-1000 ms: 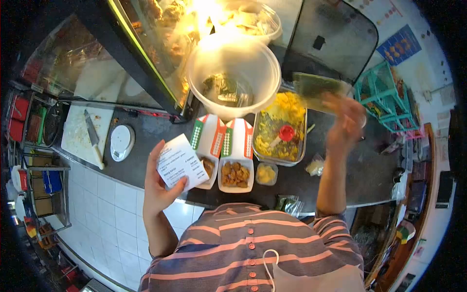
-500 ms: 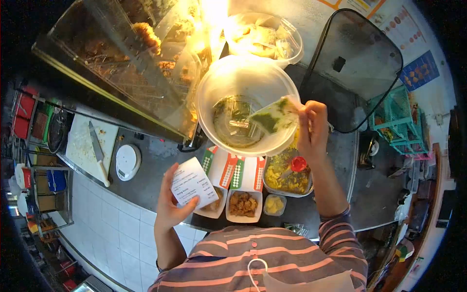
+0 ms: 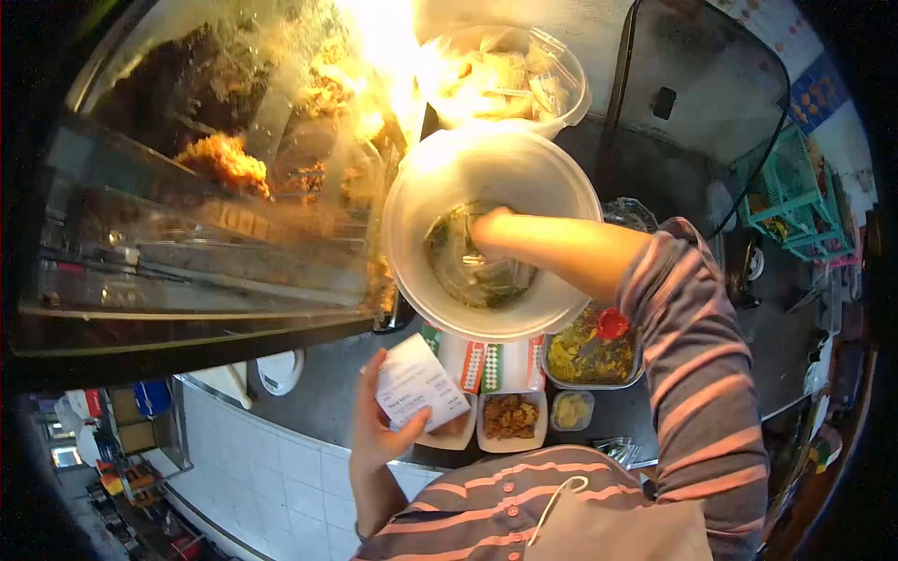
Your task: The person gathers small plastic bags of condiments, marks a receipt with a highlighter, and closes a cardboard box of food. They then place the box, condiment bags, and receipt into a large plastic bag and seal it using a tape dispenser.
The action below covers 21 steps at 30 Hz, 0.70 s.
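My left hand (image 3: 382,425) pinches a printed white receipt (image 3: 419,383) above the counter's front edge. Inside the large white tub (image 3: 561,294), my right hand (image 3: 494,234) reaches down to the clear packets with green contents (image 3: 477,276) at the bottom; its fingertips are hidden. Just below the tub, an open box of fried pieces (image 3: 512,416) stands beside a second box (image 3: 454,432), partly covered by the receipt. To their right are a small cup of yellow pieces (image 3: 572,410) and a tray of yellow food (image 3: 585,360) with a red round item (image 3: 613,324).
A glass display case (image 3: 215,323) with fried food fills the upper left. Behind the tub stands another tub with packets (image 3: 561,70). A dark mesh cover (image 3: 702,103) and a teal basket (image 3: 795,196) are at right; a white scale (image 3: 279,371) is at left.
My right hand has moved left and down into the tub, and the green packet it held up is no longer seen raised. The view has shifted; my left hand still holds the receipt.
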Each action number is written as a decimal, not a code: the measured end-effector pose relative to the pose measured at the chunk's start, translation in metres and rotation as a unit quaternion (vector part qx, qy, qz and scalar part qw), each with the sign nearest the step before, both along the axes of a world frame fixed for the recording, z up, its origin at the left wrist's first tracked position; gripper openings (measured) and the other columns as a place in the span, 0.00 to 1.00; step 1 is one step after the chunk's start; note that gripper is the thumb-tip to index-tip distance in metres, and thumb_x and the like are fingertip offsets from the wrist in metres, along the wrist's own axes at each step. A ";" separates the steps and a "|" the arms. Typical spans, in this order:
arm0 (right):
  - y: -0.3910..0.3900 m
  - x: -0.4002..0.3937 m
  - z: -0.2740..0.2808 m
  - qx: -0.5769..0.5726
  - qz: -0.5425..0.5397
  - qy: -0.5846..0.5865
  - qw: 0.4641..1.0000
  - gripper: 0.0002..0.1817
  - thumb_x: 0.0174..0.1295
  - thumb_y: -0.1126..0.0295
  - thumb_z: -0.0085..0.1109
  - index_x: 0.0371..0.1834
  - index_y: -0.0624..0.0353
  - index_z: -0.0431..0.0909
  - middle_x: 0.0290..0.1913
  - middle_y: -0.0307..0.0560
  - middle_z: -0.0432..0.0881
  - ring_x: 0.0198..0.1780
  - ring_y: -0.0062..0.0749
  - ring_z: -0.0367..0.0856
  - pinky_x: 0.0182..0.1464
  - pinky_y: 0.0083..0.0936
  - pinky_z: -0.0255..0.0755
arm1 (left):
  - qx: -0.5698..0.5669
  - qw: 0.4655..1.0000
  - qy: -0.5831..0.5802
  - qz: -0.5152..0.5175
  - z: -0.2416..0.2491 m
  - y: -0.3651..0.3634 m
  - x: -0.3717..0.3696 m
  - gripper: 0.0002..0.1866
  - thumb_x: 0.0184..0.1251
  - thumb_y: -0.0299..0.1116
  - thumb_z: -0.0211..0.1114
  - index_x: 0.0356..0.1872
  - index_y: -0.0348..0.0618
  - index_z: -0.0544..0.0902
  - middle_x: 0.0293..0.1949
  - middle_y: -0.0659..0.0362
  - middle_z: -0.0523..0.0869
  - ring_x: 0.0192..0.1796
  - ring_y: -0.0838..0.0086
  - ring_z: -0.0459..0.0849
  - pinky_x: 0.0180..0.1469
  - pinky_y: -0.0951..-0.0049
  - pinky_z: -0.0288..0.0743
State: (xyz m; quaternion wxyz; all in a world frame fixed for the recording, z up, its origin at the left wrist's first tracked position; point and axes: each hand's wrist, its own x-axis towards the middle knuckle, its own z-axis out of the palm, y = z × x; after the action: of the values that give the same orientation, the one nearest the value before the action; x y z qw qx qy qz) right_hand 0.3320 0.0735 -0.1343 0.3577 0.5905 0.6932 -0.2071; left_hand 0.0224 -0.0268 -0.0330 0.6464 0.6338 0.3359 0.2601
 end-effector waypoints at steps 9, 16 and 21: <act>-0.007 -0.013 -0.049 0.073 -0.011 -0.010 0.997 0.16 0.42 0.65 0.60 0.37 0.57 0.81 0.38 0.47 0.81 0.37 0.42 0.80 0.31 0.42 0.74 | -0.072 0.996 -0.038 0.021 -0.011 -0.010 -0.013 0.44 0.43 0.16 0.65 0.63 0.41 0.52 0.51 0.53 0.68 0.54 0.68 0.72 0.53 0.69 0.70; 0.019 0.025 0.064 0.044 -0.020 0.173 0.984 0.13 0.53 0.63 0.51 0.35 0.55 0.80 0.32 0.49 0.81 0.35 0.42 0.78 0.36 0.32 0.72 | -0.060 0.997 -0.043 0.024 0.003 -0.007 -0.030 0.43 0.42 0.18 0.65 0.63 0.41 0.53 0.51 0.53 0.68 0.53 0.68 0.73 0.52 0.69 0.71; -0.054 0.048 0.158 0.142 -0.203 0.475 0.844 0.14 0.58 0.61 0.52 0.32 0.62 0.79 0.26 0.43 0.80 0.29 0.25 0.76 0.36 0.25 0.70 | -0.023 0.998 -0.049 -0.019 0.022 -0.013 -0.021 0.43 0.42 0.17 0.64 0.63 0.41 0.52 0.51 0.54 0.68 0.53 0.68 0.73 0.52 0.69 0.71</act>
State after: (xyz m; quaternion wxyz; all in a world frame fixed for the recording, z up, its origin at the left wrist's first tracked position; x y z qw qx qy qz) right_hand 0.3798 0.0190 0.0241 -0.1531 0.5915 0.6647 -0.4301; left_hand 0.0011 -0.0400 -0.0114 0.6814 0.6117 0.2971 0.2708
